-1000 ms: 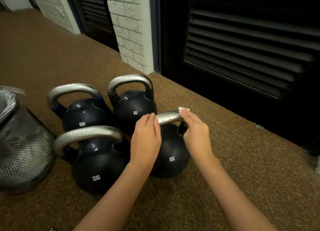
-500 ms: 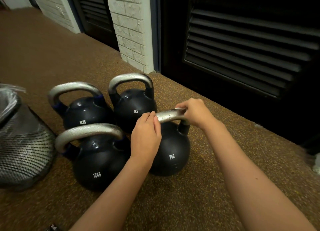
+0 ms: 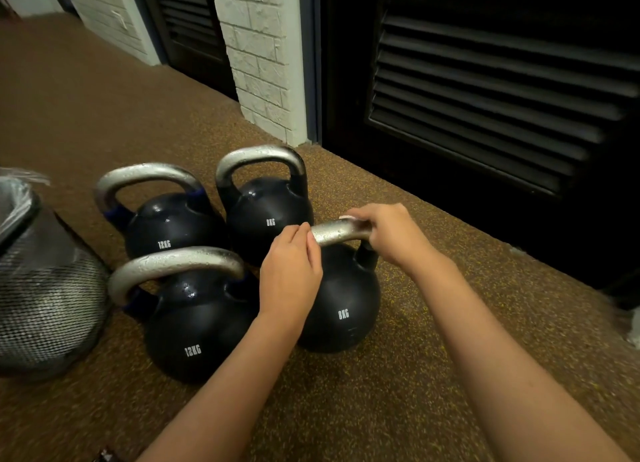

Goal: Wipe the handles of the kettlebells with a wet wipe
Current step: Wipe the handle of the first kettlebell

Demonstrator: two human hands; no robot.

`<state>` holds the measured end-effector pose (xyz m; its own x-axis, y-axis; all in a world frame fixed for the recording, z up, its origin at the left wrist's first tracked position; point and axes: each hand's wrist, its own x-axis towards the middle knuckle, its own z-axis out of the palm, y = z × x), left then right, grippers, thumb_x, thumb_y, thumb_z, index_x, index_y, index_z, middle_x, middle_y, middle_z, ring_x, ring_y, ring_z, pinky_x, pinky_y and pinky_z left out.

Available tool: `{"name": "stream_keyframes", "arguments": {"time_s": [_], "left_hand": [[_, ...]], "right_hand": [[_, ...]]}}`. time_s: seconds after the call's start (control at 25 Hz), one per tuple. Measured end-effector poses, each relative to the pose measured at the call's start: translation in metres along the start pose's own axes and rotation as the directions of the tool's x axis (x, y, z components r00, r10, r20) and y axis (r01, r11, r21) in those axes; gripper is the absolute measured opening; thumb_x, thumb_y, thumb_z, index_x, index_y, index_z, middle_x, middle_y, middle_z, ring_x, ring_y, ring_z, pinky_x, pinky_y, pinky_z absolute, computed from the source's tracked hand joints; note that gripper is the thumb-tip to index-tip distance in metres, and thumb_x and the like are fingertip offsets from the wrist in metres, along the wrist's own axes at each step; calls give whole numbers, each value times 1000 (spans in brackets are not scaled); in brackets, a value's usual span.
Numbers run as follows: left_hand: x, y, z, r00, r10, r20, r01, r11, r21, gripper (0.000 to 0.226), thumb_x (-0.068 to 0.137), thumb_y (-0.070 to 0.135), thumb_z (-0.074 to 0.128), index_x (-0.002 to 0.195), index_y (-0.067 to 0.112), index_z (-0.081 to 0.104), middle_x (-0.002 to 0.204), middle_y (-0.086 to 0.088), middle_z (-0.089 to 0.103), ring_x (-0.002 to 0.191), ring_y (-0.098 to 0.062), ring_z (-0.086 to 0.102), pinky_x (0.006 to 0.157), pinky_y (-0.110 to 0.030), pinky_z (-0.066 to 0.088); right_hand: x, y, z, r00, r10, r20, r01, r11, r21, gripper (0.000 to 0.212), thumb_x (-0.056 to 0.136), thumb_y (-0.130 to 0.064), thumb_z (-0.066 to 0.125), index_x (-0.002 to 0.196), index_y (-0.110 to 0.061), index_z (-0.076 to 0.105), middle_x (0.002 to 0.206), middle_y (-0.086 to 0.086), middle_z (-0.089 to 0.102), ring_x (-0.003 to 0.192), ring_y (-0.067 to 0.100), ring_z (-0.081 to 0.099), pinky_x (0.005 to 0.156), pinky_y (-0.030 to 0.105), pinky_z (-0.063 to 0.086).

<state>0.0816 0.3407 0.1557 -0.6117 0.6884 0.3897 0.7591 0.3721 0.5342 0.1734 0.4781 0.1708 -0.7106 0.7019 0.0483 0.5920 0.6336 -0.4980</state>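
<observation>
Near 8KG kettlebell (image 3: 341, 299) on the floor (image 3: 433, 375), beside three others — left hand (image 3: 291, 274) grip curled round its handle (image 3: 337, 231), right hand (image 3: 391, 231) grip clamping a wet wipe (image 3: 346, 217) onto the handle's far end.

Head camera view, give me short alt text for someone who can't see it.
Two bare hands work the handle of an 8KG kettlebell: the left hand grips its left end, the right hand rubs a wet wipe along the right. Three more kettlebells and a mesh bin sit to the left.
</observation>
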Motion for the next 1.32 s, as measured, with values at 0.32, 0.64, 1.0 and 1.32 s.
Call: {"name": "stream_keyframes", "arguments": {"time_s": [0.32, 0.64, 1.0, 1.32], "left_hand": [[1, 1, 2, 1000, -6, -25, 6, 1000, 6, 32, 96, 17, 43, 115, 1, 62, 107, -10, 65, 97, -21, 62, 85, -29, 48], [0, 1, 1, 1000, 4, -21, -4, 1000, 20, 31, 95, 16, 45, 116, 1, 62, 109, -11, 65, 100, -22, 62, 86, -26, 46], [0, 0, 2, 1000, 1, -24, 0, 1000, 22, 31, 96, 17, 44, 117, 2, 61, 110, -9, 64, 101, -20, 61, 85, -19, 38], [-1, -2, 2, 1000, 11, -15, -11, 1000, 20, 33, 96, 17, 44, 120, 2, 59, 114, -9, 63, 107, -19, 59, 90, -18, 37]], "right_hand": [[-43, 3, 40, 947, 18, -320, 40, 984, 172, 61, 84, 15, 44, 138, -14, 40, 147, 0, 34, 138, 14, 29, 109, 6, 5], [-54, -9, 61, 916, -2, -400, 56, 991, 123, 68, 82, 17, 47, 142, -12, 33, 152, 3, 26, 141, 17, 20, 113, 29, 13], [-61, -11, 75, 913, 13, -409, 49, 989, 141, 72, 77, 21, 46, 142, -8, 33, 152, 3, 24, 140, 17, 18, 116, 31, 19], [-58, -1, 75, 889, 74, -452, 27, 977, 213, 65, 81, 18, 43, 140, -7, 36, 151, 7, 30, 139, 14, 23, 115, 23, 17]]}}
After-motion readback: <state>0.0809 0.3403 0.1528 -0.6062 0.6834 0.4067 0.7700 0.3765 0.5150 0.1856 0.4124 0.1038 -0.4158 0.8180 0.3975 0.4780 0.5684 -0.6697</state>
